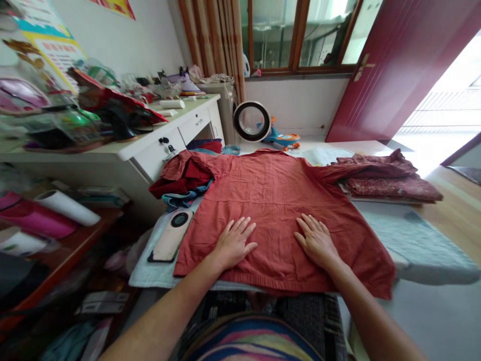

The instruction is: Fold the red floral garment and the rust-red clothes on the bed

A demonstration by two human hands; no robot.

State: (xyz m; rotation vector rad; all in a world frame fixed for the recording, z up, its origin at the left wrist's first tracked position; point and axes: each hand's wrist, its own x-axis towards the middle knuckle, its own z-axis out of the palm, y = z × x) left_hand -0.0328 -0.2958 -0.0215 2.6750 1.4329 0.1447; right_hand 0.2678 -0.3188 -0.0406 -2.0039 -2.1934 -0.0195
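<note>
Shirt point(278, 200), rust-red, lies spread flat, back up, on the pale blue pad point(413, 240). I see left hand point(235, 243) and right hand point(317, 240) pressed palm-down on its lower half, fingers splayed, holding nothing. Phone point(171, 235) lies just beside the shirt's left edge; folded garments point(387, 180) sit at the far right.

Low bed point(424, 245) under a pale blue cover, laden with laundry.
Red shirt point(278, 200) spread flat across the middle, hem hanging over the near edge; phone point(171, 235) face down near the left edge; heaped clothes point(184, 178) at the far left corner; folded maroon garments point(383, 180) along the far right edge.
</note>
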